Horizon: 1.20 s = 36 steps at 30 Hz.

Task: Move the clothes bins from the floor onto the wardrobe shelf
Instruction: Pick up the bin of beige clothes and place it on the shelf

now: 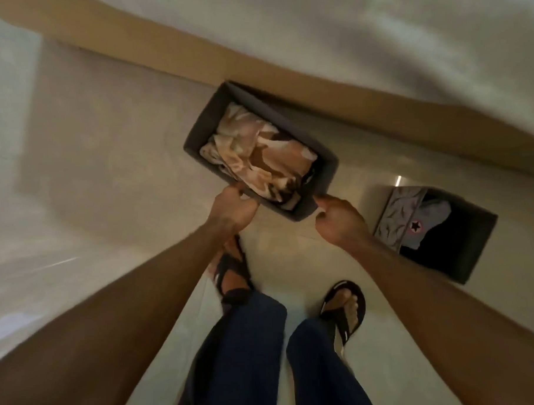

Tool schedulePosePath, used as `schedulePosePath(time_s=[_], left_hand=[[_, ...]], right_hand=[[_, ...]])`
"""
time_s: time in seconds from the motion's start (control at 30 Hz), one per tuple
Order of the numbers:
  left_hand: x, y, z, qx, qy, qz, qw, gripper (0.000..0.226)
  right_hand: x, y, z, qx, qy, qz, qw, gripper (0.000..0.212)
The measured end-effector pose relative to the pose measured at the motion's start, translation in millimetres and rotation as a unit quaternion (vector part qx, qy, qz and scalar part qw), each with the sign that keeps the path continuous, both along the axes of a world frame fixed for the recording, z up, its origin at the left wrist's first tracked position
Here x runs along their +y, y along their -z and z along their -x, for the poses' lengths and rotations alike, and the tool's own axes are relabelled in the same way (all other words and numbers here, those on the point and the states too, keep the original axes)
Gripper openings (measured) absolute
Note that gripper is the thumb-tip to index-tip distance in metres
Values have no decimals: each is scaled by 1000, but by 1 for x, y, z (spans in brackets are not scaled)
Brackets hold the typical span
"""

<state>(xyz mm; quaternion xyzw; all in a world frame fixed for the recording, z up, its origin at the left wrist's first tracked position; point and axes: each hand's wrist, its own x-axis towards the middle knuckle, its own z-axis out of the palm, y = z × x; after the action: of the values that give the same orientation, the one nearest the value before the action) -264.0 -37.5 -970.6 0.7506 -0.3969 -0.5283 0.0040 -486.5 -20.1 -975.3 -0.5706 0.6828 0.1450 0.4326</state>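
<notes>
A dark grey fabric bin [205, 117] holding crumpled beige and brown clothes sits in the middle of the view, over the pale tiled floor. My left hand [234, 211] grips its near left corner and my right hand [340, 219] grips its near right corner. A second dark bin [473, 250] stands on the floor to the right, with grey and black clothes inside, one showing a round star logo. The picture is blurred by motion, so I cannot tell whether the first bin rests on the floor or is lifted.
A tan wooden base [149, 51] runs diagonally behind the bins, with a white surface [375, 44] above it. My feet in black sandals [345, 309] and my legs in blue jeans stand on the tiles just below the bin.
</notes>
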Motion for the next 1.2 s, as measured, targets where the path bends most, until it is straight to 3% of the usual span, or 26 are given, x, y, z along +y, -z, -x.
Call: schedulePosePath(time_s=[0.2,0.23,0.3,0.37,0.43,0.5,0.6,0.73,0.87,0.93,1.07,1.13,1.2], left_hand=[[49,-4,-11,-8,100,9,995,50],[53,-4,-12,-12,116,10,993,52],[58,0,-14,-28,156,20,987,55],[56,5,-17,-37,178,37,983,54],[54,8,-18,-35,175,43,983,54],[55,11,-17,-27,170,44,984,55],[53,12,-13,-19,166,48,985,55],[39,4,-12,-22,171,46,984,49],[40,-5,-16,-11,238,20,971,54],[53,-5,-20,-19,287,3,958,55],[84,2,-39,-91,344,-14,934,48],[96,4,-52,-111,341,-35,933,49],[106,5,-64,-124,326,-59,935,46]], right_hand=[[113,-11,-22,-71,-60,-194,977,63],[119,-11,-24,-81,-52,-179,979,58],[121,-10,-25,-62,-26,-39,997,47],[104,-8,-21,25,-48,137,989,44],[77,-1,-10,104,-59,212,970,43],[51,9,-1,127,-52,199,970,41],[35,16,-2,82,-50,164,982,31],[72,5,-15,48,55,61,995,19],[129,-6,-25,5,-146,-62,987,24],[130,-11,-24,7,-122,-34,992,22],[99,-8,-7,131,-90,165,974,29],[80,-5,2,161,-73,182,967,37],[66,1,8,151,-73,138,976,42]])
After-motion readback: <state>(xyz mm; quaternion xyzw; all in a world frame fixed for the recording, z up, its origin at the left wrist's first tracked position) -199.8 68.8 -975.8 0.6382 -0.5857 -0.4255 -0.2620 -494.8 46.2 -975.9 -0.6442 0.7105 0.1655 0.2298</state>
